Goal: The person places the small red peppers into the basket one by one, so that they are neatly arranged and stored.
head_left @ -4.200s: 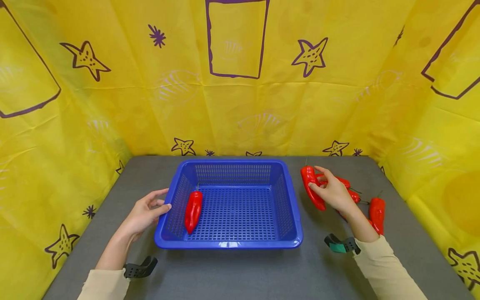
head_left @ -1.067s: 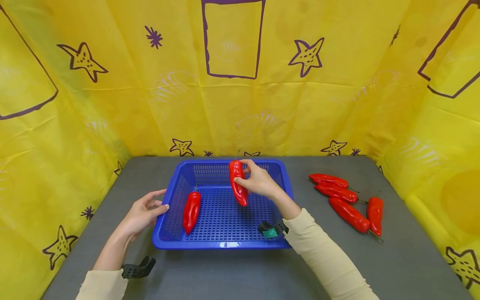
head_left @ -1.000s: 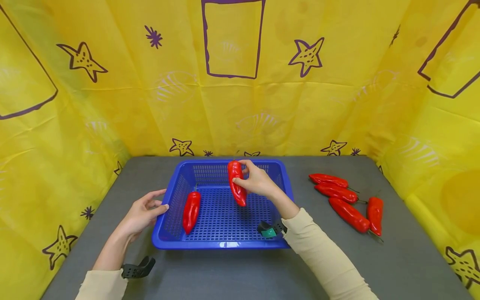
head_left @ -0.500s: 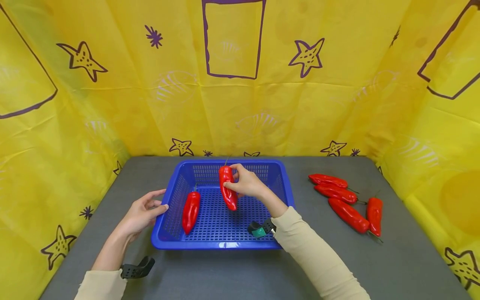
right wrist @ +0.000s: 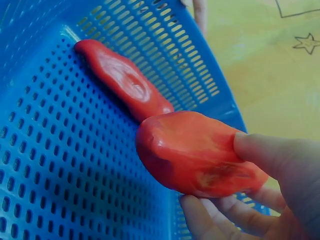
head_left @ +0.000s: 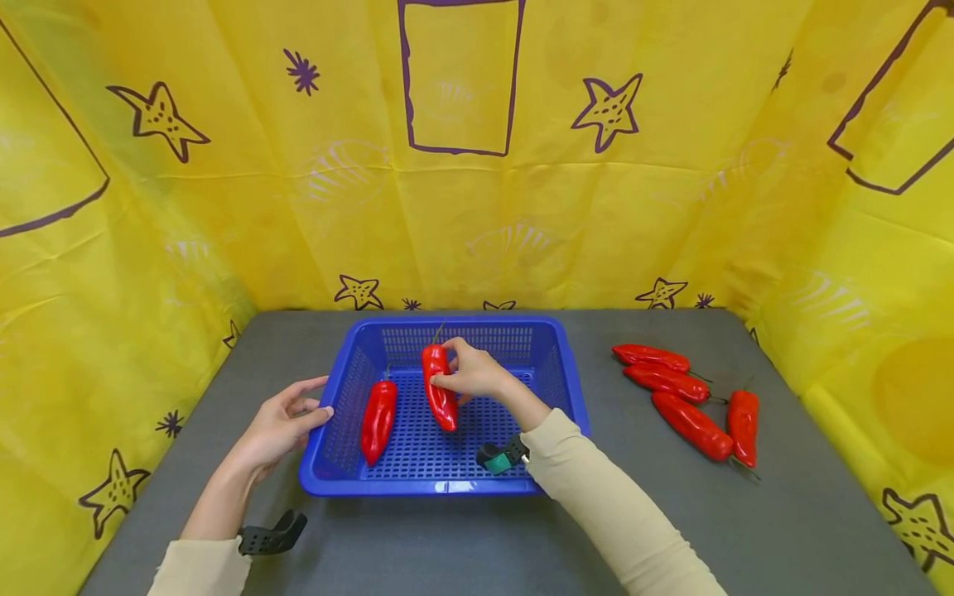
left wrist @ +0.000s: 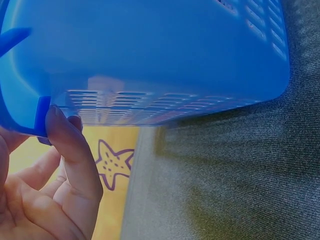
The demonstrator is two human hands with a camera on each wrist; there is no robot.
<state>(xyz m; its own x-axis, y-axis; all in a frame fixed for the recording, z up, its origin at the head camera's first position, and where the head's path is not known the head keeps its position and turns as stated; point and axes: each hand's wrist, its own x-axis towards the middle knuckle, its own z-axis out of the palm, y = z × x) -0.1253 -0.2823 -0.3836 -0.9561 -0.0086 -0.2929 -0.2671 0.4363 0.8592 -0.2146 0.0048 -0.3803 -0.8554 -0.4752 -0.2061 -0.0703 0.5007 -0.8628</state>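
Observation:
My right hand (head_left: 480,374) pinches a long red pepper (head_left: 441,404), stem pointing away, over the middle of a blue plastic basket (head_left: 447,487). In the right wrist view, the thumb is on one side of the held pepper (right wrist: 192,150) and fingers are on the other. A second red pepper (head_left: 378,424) lies on the basket floor at the left, beside the held one. On the basket's left rim, my left hand (head_left: 279,426) keeps a grip; the left wrist view has its thumb and fingers (left wrist: 75,155) at the rim. Whether the held pepper touches the basket floor, I cannot tell.
Right of the basket, several red peppers (head_left: 691,426) lie in a loose group on the grey table (head_left: 417,546). A yellow patterned cloth (head_left: 477,207) hangs behind and at both sides. A black strap (head_left: 272,534) sits around my left wrist, another (head_left: 503,455) around the right.
My right hand took a pepper from the group at the right and carried it left over the basket; lately it has moved lower and further left. The left hand stays on the rim.

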